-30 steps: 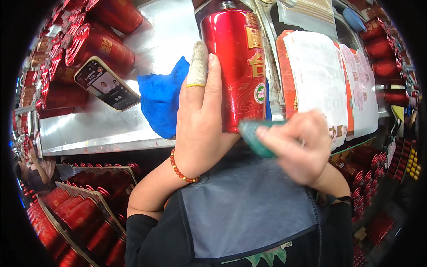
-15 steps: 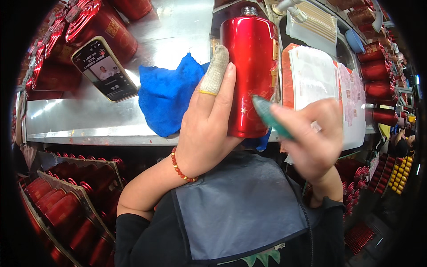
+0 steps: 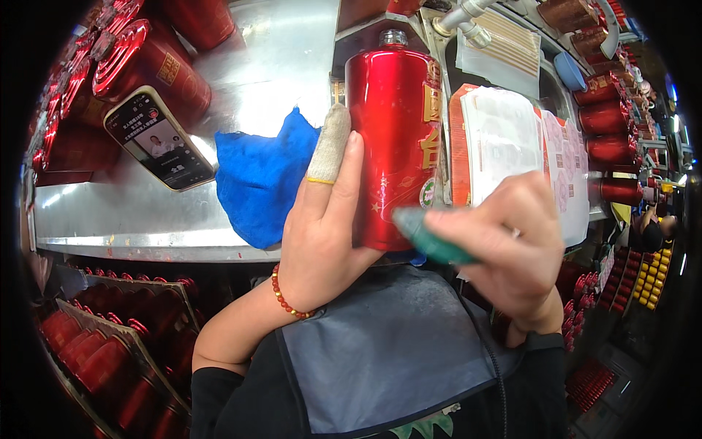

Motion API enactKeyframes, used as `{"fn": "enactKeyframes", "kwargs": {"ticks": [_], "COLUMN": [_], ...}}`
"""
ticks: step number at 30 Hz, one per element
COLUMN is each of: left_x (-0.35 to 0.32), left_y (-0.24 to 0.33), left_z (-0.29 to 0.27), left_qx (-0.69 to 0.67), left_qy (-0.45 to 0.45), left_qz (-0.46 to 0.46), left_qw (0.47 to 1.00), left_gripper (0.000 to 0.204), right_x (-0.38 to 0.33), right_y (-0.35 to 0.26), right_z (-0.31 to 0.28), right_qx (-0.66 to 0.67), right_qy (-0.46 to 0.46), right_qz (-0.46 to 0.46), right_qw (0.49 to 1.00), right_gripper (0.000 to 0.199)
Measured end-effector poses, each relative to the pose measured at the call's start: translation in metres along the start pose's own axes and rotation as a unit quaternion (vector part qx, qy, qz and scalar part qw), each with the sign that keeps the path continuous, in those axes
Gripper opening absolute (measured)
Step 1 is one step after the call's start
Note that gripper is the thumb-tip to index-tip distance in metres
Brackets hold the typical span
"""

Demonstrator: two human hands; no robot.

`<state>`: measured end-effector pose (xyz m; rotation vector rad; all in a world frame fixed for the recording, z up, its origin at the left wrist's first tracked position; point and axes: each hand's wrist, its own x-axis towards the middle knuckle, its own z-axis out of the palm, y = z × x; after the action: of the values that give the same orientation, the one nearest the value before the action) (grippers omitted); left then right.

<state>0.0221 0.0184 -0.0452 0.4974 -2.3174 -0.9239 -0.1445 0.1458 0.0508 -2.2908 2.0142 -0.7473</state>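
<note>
A glossy red bottle (image 3: 387, 146) with a bare threaded neck and gold raised markings along its right side lies pointing away from me. My left hand (image 3: 319, 219) is closed along its left side, with a knitted finger cover (image 3: 330, 146) on one finger. In my right hand (image 3: 512, 241), blurred by motion, is a green scraper (image 3: 431, 238) with a rounded tip. That tip is at the bottle's lower front, near a small green and white round mark (image 3: 427, 192); whether it touches I cannot tell. Beside my left hand, a blue cloth (image 3: 263, 179) lies crumpled on the metal bench.
A phone (image 3: 159, 139) leans against red bottles (image 3: 157, 73) at the left. White sheets (image 3: 504, 143) and pink sticker sheets (image 3: 567, 161) lie right of the bottle, below a metal pipe (image 3: 468, 22). Racks of red bottles (image 3: 95, 344) stand below the bench edge.
The bottle has turned, so more gold markings and the round mark show. My right hand's scraper has moved lower along the bottle. The whole view has also shifted slightly.
</note>
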Motion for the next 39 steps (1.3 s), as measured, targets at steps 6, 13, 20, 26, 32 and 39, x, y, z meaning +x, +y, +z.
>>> {"fn": "enactKeyframes", "kwargs": {"ticks": [6,13,20,26,32,39], "left_x": [0.003,0.0,-0.003,-0.006,-0.002,-0.002], "left_y": [0.0,-0.007,-0.009,-0.011,-0.011,-0.011], "left_z": [-0.003,0.001,0.004,0.004,0.005,0.003], "left_qx": [0.006,-0.023,-0.041,-0.047,-0.053,-0.038], "left_qy": [-0.015,-0.011,-0.027,-0.037,-0.032,-0.037], "left_qz": [0.002,0.003,-0.004,-0.001,0.006,-0.002], "left_qw": [1.0,1.0,0.999,0.998,0.998,0.999], "left_gripper": [0.106,0.111,0.113,0.116,0.116,0.116], "right_x": [-0.003,0.004,0.015,0.016,0.019,0.023], "right_y": [0.007,0.014,0.027,0.031,0.028,0.027], "right_z": [0.012,0.003,0.009,0.009,0.007,0.006], "right_qx": [-0.051,-0.036,-0.052,-0.038,-0.042,-0.009], "right_qy": [0.057,0.058,0.104,0.105,0.084,0.085], "right_qz": [-0.014,-0.014,0.028,0.035,0.002,0.017], "right_qw": [0.997,0.998,0.993,0.993,0.996,0.996], "right_gripper": [0.039,0.04,0.036,0.033,0.031,0.033]}}
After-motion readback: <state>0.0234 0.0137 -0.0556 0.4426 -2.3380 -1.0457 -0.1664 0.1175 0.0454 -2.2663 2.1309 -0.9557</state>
